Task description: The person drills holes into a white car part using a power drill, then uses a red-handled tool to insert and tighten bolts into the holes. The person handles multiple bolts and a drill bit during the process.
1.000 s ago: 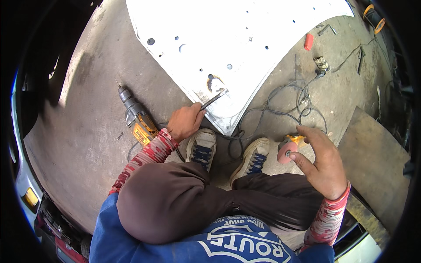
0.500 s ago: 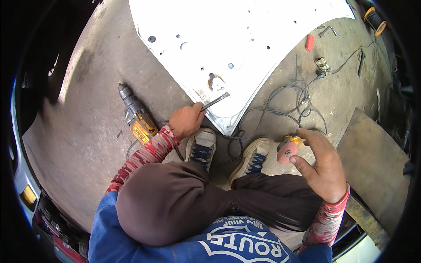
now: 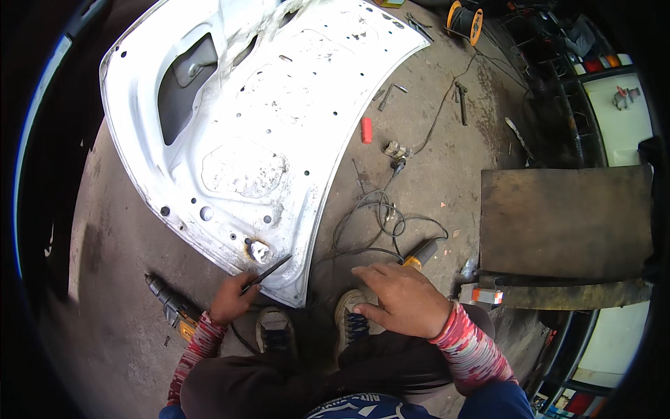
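My left hand (image 3: 234, 299) is closed round a slim dark metal bar (image 3: 272, 268), whose kind I cannot make out. Its free end points up and right over the near corner of a white car hood (image 3: 317, 150) lying on the floor. Close by the bar, a bright bare patch with a brownish edge (image 3: 259, 251) marks the panel. My right hand (image 3: 406, 300) hovers above my right shoe, fingers stretched out and holding nothing. Just beyond it shows part of a yellow and black angle grinder (image 3: 421, 255); the hand hides the rest, including its disc.
A yellow and grey power drill (image 3: 172, 305) lies left of my left hand. Black cable (image 3: 342, 227) loops beside the hood, near a red block (image 3: 366, 130). A brown board (image 3: 565, 220), small box (image 3: 487, 296) and cable reel (image 3: 464, 24) are to the right.
The view has tilted up and turned right, showing more of the hood and floor. My right hand has moved left, now covering the grinder's disc. The left hand still holds the bar.
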The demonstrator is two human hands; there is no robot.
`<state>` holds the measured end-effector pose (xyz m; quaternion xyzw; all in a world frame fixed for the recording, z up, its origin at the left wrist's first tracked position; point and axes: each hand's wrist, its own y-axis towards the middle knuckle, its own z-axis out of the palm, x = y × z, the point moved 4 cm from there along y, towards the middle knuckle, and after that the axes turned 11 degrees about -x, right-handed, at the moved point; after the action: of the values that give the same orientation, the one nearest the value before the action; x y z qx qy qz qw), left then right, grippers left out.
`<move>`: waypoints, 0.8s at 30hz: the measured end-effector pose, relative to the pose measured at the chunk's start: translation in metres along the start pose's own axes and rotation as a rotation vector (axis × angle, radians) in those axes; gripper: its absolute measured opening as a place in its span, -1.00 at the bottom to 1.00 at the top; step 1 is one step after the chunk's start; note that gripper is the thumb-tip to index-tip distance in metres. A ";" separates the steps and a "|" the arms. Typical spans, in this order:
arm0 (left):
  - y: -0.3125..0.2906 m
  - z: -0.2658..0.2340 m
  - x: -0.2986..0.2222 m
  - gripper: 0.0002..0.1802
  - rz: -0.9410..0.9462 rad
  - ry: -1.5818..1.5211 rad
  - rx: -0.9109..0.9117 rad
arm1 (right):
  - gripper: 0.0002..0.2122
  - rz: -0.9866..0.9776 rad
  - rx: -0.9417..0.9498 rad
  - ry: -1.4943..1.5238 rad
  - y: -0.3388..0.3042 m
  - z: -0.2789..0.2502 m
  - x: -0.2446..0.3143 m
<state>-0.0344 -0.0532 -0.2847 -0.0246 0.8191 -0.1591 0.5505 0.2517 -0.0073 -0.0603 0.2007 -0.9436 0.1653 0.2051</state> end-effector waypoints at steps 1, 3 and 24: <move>0.007 -0.006 -0.013 -0.77 0.044 0.015 0.008 | -0.53 -0.018 -0.010 0.007 0.001 0.001 0.001; 0.027 -0.030 -0.042 -0.77 0.045 0.099 0.065 | -0.53 0.006 0.034 -0.021 0.003 0.005 0.001; 0.081 -0.024 -0.254 -0.40 0.247 0.568 0.600 | -0.51 -0.071 0.261 0.053 0.029 0.025 0.014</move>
<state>0.0540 0.0835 -0.0724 0.2798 0.8524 -0.3237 0.3007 0.2191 0.0037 -0.0825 0.2548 -0.9005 0.2847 0.2076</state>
